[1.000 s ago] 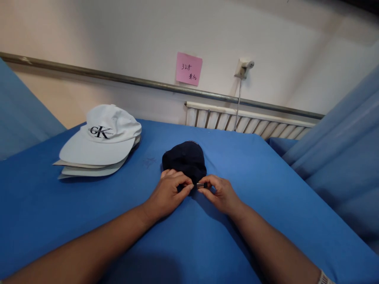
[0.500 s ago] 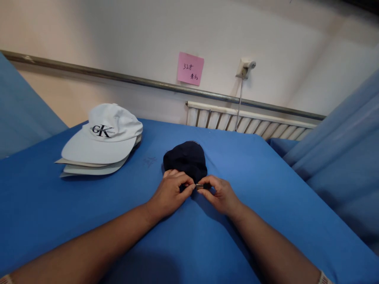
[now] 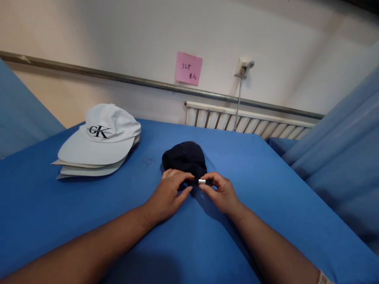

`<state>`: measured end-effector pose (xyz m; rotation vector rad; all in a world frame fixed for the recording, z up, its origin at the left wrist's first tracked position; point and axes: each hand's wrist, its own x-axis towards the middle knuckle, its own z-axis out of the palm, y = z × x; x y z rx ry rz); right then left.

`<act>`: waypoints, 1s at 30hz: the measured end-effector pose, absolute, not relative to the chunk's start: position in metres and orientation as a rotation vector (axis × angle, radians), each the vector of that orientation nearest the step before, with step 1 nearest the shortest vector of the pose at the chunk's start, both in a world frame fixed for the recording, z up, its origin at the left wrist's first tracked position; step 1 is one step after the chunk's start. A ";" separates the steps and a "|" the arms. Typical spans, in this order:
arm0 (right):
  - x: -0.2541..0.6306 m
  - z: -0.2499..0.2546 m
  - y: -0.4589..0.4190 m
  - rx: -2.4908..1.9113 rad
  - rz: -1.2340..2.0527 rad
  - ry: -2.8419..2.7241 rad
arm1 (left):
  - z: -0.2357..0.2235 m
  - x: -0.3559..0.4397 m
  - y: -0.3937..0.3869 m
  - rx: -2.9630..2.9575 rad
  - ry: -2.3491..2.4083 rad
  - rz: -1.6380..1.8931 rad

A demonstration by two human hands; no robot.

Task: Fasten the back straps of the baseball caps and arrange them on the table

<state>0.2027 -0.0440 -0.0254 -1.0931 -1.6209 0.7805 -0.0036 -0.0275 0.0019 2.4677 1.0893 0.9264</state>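
A: Quick: what differs from half a second back?

B: Your left hand [image 3: 170, 193], mostly. Back then its thumb and forefinger meet right beside the small silver metal buckle [image 3: 202, 182]; now the two tips stand apart with a gap between. Your other left fingers bend over the near edge of the soft navy fabric cap [image 3: 185, 155]. Whether that forefinger touches the strap, can't tell.

A: Right side?

B: Your right hand [image 3: 221, 194] still pinches the buckle, thumb below, forefinger above, a narrow dark strap [image 3: 209, 182] running in among the fingers. Buckle shows you a brighter face than before. Cap stays put.

A: Cap: where, and how's it look?

B: On the blue cloth-covered table [image 3: 189, 244], straight ahead of you, touching your left fingers. Rounded crown, slumped and creased, thin pale line on its far edge. Buckle is at its near right end.

A: Counts?

B: Your two hands, one navy cap, one buckle. To your left, one stack of pale fabric caps [image 3: 97, 148], at least three brims showing, black letters on the top one. Ahead: one pink paper note [image 3: 188, 68], one metal rail [image 3: 118, 79], one white ribbed radiator [image 3: 202, 117].
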 end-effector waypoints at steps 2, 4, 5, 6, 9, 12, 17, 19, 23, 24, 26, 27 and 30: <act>0.205 -0.027 -0.042 -1.083 0.863 -1.527 | 0.003 -0.006 -0.025 2.493 1.106 0.970; 0.206 -0.028 -0.040 -1.063 0.934 -1.439 | 0.004 -0.009 -0.021 2.535 1.119 0.963; 0.207 -0.028 -0.039 -1.054 0.957 -1.408 | 0.003 -0.010 -0.019 2.559 1.120 0.937; 0.207 -0.029 -0.038 -1.047 0.974 -1.385 | 0.003 -0.010 -0.017 2.581 1.119 0.904; 0.206 -0.029 -0.039 -1.048 1.007 -1.366 | -0.001 -0.009 -0.013 2.587 1.125 0.833; 0.204 -0.027 -0.041 -1.064 0.997 -1.407 | -0.002 -0.005 -0.013 2.529 1.108 0.801; 0.204 -0.026 -0.042 -1.092 0.987 -1.437 | 0.003 0.000 -0.019 2.387 1.104 0.867; 0.204 -0.026 -0.041 -1.055 1.049 -1.406 | 0.005 0.000 -0.021 2.385 1.095 0.893; 0.202 -0.029 -0.039 -0.947 1.174 -1.379 | 0.006 0.001 -0.024 2.419 1.103 0.896; 0.202 -0.029 -0.039 -0.934 1.187 -1.381 | 0.007 0.001 -0.025 2.415 1.106 0.898; 0.202 -0.030 -0.039 -0.917 1.200 -1.386 | 0.009 0.001 -0.025 2.405 1.107 0.894; 0.202 -0.030 -0.039 -0.912 1.203 -1.388 | 0.009 0.001 -0.026 2.403 1.105 0.887; 0.203 -0.028 -0.039 -0.903 1.204 -1.386 | 0.010 0.000 -0.026 2.403 1.093 0.858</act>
